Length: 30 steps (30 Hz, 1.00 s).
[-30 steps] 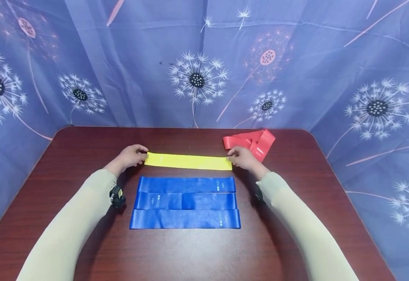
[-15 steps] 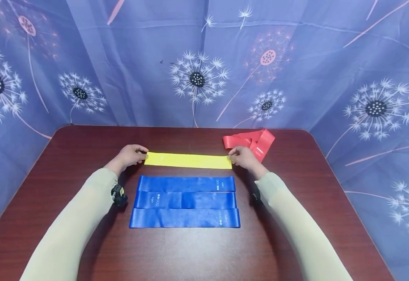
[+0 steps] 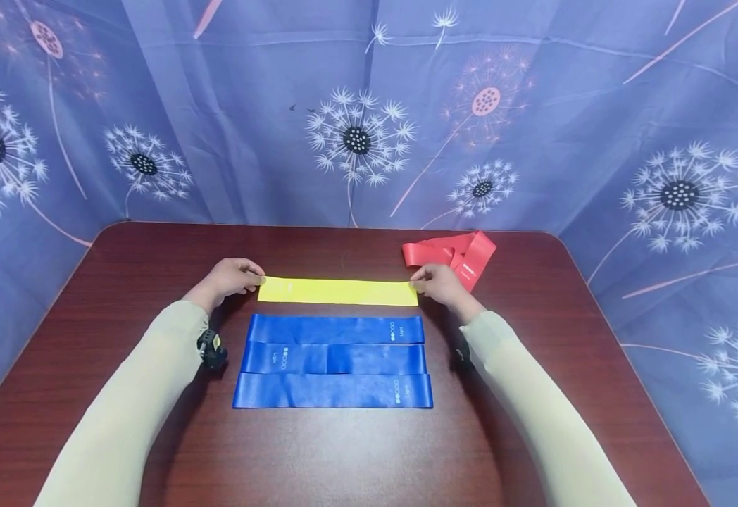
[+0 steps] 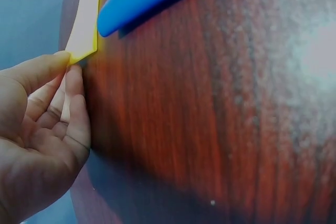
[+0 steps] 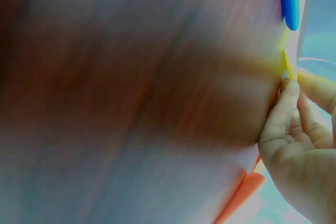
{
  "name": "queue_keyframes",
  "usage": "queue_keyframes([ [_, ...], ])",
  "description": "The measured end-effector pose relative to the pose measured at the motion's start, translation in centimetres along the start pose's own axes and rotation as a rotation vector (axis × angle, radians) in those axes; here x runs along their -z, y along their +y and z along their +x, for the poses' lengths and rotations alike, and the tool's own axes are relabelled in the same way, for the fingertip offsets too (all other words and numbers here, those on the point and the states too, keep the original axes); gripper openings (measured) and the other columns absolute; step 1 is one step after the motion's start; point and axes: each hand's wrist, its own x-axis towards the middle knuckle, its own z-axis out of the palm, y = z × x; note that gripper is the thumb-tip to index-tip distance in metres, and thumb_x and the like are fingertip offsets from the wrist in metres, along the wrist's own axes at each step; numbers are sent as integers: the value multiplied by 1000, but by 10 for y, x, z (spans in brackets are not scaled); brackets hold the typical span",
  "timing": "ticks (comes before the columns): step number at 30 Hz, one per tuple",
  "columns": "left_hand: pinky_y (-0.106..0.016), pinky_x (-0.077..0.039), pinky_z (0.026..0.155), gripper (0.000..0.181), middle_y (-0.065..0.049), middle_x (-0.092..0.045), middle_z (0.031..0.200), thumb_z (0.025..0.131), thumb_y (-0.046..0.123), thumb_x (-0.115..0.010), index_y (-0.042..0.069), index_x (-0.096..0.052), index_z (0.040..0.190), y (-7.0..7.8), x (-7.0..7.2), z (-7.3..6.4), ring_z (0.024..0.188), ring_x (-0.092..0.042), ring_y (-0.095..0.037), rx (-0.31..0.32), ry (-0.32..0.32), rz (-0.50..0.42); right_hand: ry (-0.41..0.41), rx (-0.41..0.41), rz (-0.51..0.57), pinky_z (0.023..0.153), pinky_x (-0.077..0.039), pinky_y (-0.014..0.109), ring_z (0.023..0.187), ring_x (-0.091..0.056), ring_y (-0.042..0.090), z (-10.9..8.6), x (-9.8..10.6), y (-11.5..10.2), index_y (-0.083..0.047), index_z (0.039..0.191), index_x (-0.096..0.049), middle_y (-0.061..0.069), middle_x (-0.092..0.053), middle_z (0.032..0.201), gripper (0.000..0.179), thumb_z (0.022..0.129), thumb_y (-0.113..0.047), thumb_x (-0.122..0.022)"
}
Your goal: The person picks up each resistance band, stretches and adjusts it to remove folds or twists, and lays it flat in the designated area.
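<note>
A yellow resistance band [image 3: 337, 291] stretches flat and straight between both hands, behind the blue bands. My left hand [image 3: 234, 277] pinches its left end between thumb and fingers; the left wrist view shows the thumb on the corner of the yellow band [image 4: 86, 19]. At the other end, my right hand [image 3: 439, 283] pinches the right corner, as the right wrist view also shows with the fingertips [image 5: 290, 86] at the yellow edge. Three blue resistance bands [image 3: 334, 359], marked "Light", lie in rows nearer the person, edges meeting or overlapping.
A red resistance band [image 3: 479, 257] lies loosely folded at the back right, just behind the right hand. The dark wooden table [image 3: 344, 458] ends at a curtain [image 3: 248, 127] with dandelion prints. A black wrist camera [image 3: 213, 350] sits under the left sleeve.
Both hands keep their pinch on the yellow band's ends. The left hand and the band's left end have shifted very slightly left; the blue and red bands stay in place.
</note>
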Motion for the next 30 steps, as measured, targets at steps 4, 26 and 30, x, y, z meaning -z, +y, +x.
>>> queue_keyframes([
  [4, -25, -50, 78, 33, -1, -68, 94, 99, 16, -64, -8, -63, 122, 0, 1, -1, 85, -60, -13, -9, -10, -4, -12, 1, 12, 69, -52, 23, 73, -59, 15, 1, 2, 1, 6, 107, -70, 19, -69, 103, 20, 94, -10, -68],
  [26, -29, -48, 84, 26, -7, -66, 99, 96, 16, -65, -5, -67, 112, -5, 3, -4, 93, -57, -22, -54, -44, 64, -45, 31, -11, 72, -49, 26, 83, -58, 20, 1, 3, 9, 3, 103, -73, 18, -71, 101, 17, 93, -10, -68],
  [30, -28, -48, 82, 24, -8, -64, 99, 95, 16, -65, -3, -70, 108, -5, 3, -4, 94, -56, -23, -58, -55, 113, -77, 43, -6, 77, -51, 27, 90, -61, 22, -1, 5, 8, 5, 103, -73, 20, -72, 103, 19, 92, -10, -69],
])
